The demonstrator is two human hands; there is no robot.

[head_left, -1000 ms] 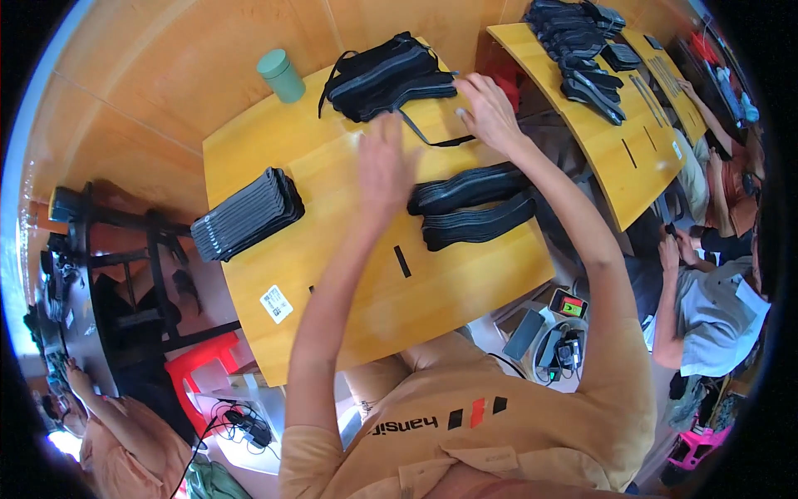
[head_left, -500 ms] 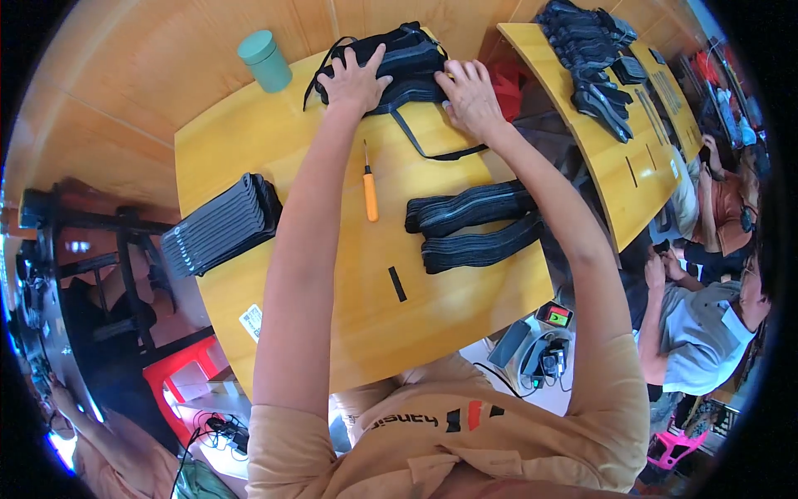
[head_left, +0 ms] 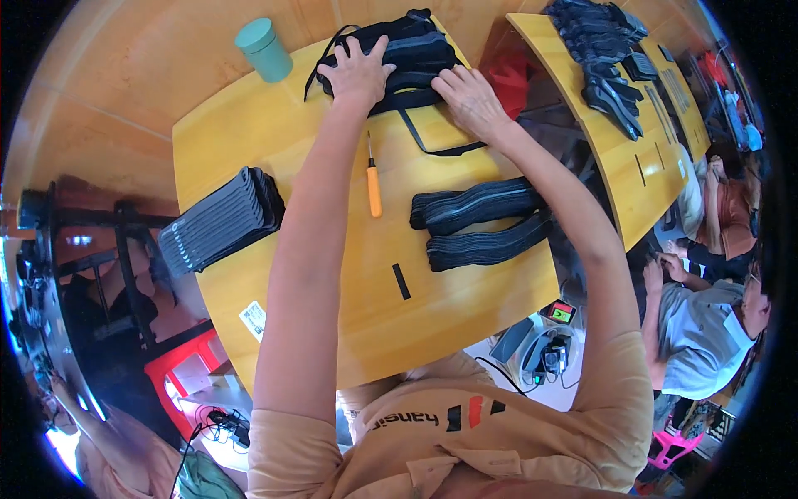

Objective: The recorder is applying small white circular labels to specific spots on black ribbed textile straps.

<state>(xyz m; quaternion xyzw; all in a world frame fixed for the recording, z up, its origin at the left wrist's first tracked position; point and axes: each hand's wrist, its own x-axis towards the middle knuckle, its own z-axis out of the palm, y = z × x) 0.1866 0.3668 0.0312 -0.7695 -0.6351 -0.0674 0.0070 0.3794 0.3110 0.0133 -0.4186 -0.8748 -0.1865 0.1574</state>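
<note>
At the far edge of the yellow table [head_left: 332, 366] lies a pile of black fabric strips [head_left: 420, 51] with loose straps. My left hand [head_left: 357, 75] rests on top of it, open, fingers spread. My right hand [head_left: 472, 101] has its fingers bent and closed on the pile's near right edge; the fingertips are partly hidden. A thin black strap [head_left: 445, 152] loops off the pile toward me. Between my forearms lies a screwdriver [head_left: 374, 187] with an orange handle. Two bundles of black strips [head_left: 482, 208] sit under my right forearm.
A stack of dark grey strips [head_left: 220, 220] lies at the table's left edge. A green canister [head_left: 264, 51] stands at the back left by the wooden wall. A small black strip [head_left: 401, 281] lies near me. Another table [head_left: 615, 175] with black bundles stands right, with people beyond.
My right hand has shifted slightly left and nearer along the pile's edge. My left hand stays spread on top. The whole view has moved a little.
</note>
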